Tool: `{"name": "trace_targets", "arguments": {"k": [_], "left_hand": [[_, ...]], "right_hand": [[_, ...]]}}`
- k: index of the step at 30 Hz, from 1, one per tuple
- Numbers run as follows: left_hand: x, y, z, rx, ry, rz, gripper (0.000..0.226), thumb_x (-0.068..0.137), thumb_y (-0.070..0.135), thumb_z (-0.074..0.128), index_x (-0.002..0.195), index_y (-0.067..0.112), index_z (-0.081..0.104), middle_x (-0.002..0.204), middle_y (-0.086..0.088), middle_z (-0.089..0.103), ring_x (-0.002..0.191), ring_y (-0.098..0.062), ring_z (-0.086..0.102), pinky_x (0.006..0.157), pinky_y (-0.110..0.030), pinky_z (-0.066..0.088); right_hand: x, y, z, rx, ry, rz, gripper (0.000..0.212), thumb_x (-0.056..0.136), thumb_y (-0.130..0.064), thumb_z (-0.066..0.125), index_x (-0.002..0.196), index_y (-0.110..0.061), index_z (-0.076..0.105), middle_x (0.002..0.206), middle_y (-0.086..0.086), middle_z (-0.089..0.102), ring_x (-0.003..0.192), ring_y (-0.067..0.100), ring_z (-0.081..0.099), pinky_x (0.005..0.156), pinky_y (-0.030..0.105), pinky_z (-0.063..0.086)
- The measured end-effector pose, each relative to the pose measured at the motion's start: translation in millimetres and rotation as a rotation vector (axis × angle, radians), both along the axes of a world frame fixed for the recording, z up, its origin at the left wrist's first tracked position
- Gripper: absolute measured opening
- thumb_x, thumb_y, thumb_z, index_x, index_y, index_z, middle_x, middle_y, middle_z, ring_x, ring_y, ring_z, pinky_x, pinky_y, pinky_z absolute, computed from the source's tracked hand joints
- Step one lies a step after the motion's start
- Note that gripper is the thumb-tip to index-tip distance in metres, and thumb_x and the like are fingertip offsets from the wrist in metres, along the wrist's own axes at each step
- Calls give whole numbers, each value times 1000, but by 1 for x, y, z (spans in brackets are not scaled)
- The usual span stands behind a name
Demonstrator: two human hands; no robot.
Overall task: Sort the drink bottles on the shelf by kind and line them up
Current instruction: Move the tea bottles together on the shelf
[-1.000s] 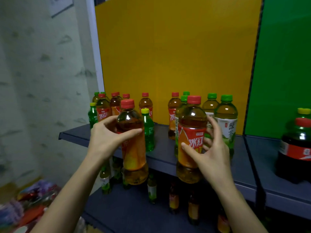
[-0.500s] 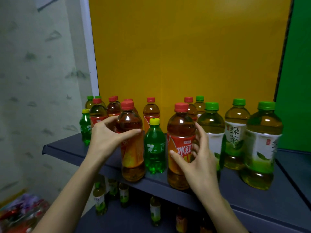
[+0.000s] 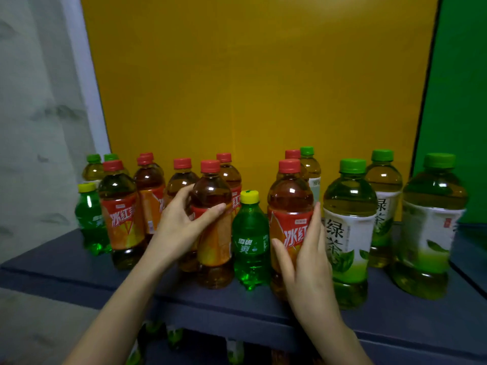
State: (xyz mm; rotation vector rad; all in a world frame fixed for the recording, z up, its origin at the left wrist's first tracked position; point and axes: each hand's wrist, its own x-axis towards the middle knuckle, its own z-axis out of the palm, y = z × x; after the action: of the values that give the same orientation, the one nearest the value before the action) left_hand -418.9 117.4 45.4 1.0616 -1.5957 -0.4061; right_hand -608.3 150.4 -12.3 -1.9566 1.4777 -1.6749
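On the dark blue shelf (image 3: 66,262) stand several red-capped iced tea bottles, green-capped green tea bottles and small green soda bottles, mixed together. My left hand (image 3: 179,233) grips a red-capped iced tea bottle (image 3: 217,243) that stands near the shelf's front edge. My right hand (image 3: 308,270) holds a second iced tea bottle (image 3: 290,196), thumb on its label and fingers up its right side. A small soda bottle with a yellow cap (image 3: 250,243) stands between the two. A green tea bottle (image 3: 347,233) stands right beside my right hand.
More green tea bottles (image 3: 432,227) stand at the right; another iced tea bottle (image 3: 121,219) and soda bottle (image 3: 91,219) stand at the left. A yellow back panel (image 3: 263,75) and a green panel (image 3: 461,101) close the rear. Bottles (image 3: 174,335) show on a lower shelf.
Both hands have carried their iced tea bottles forward from in front of the shelf edge onto the shelf. The view has moved closer and to the left.
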Motion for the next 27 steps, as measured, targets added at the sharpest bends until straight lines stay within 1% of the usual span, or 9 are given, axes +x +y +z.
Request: {"name": "trace_targets", "arguments": {"k": [4, 6, 10, 14, 18, 20, 22, 24, 27], "left_hand": [[-3, -17, -4, 22, -41, -91, 61, 81, 35, 59, 135, 23, 34, 109, 25, 50, 93, 23, 50, 80, -9, 45], [-7, -25, -6, 44, -65, -109, 60, 87, 31, 56, 139, 23, 26, 114, 18, 50, 101, 13, 52, 81, -8, 45], [-15, -37, -10, 41, -71, -76, 77, 86, 44, 51, 147, 18, 11, 143, -3, 38, 131, -19, 39, 108, -42, 37], [-21, -42, -17, 19, -30, -25, 85, 87, 44, 52, 149, 19, 1, 154, -5, 23, 141, -21, 24, 114, -47, 26], [-25, -41, -26, -77, 39, 20, 84, 87, 42, 54, 149, 19, 3, 155, -3, 22, 141, -18, 23, 115, -45, 24], [-28, -40, -30, -131, 108, 31, 87, 82, 47, 56, 149, 18, 8, 153, 1, 24, 140, -15, 26, 114, -45, 27], [-31, -39, -32, -187, 183, 63, 88, 77, 44, 60, 148, 15, 17, 149, 7, 26, 139, -12, 28, 114, -41, 29], [-33, -37, -32, -244, 212, 115, 83, 75, 36, 63, 145, 11, 25, 148, 2, 30, 138, -12, 31, 113, -27, 29], [-39, -30, -31, -351, 156, 199, 69, 81, 20, 67, 141, 6, 35, 147, -5, 34, 138, -14, 31, 107, -5, 22]], "right_hand": [[6, -10, -1, 53, -7, -108, 84, 80, -54, 31, 148, -20, -6, 154, 2, 16, 141, 18, 21, 112, 42, 30], [7, -15, -1, 65, -27, -146, 83, 81, -54, 31, 148, -18, -1, 153, 4, 20, 139, 19, 25, 111, 43, 31], [8, -21, -2, 82, -66, -183, 72, 91, -40, 43, 148, -16, 5, 148, 6, 30, 134, 21, 34, 109, 43, 34], [7, -19, -2, 125, -89, -161, 67, 93, -31, 46, 147, -15, 9, 144, 5, 36, 131, 19, 37, 110, 37, 33], [3, -4, -5, 199, -69, -83, 72, 95, -28, 45, 148, -16, 0, 152, 1, 23, 138, 16, 26, 115, 34, 26], [-2, 8, -7, 237, 0, -32, 74, 96, -30, 43, 148, -18, -8, 157, -6, 6, 142, 8, 12, 115, 20, 15], [-10, 25, -8, 261, 63, -3, 73, 96, -31, 43, 148, -22, -9, 153, -17, -6, 137, -6, 0, 102, 0, 2], [-21, 42, -7, 243, 97, 28, 66, 96, -30, 45, 147, -28, 4, 146, -28, 1, 132, -15, 3, 95, -9, 1], [-46, 62, -4, 119, 68, 42, 44, 92, -28, 52, 130, -41, 36, 132, -32, 38, 122, -17, 37, 98, 3, 29]]}}
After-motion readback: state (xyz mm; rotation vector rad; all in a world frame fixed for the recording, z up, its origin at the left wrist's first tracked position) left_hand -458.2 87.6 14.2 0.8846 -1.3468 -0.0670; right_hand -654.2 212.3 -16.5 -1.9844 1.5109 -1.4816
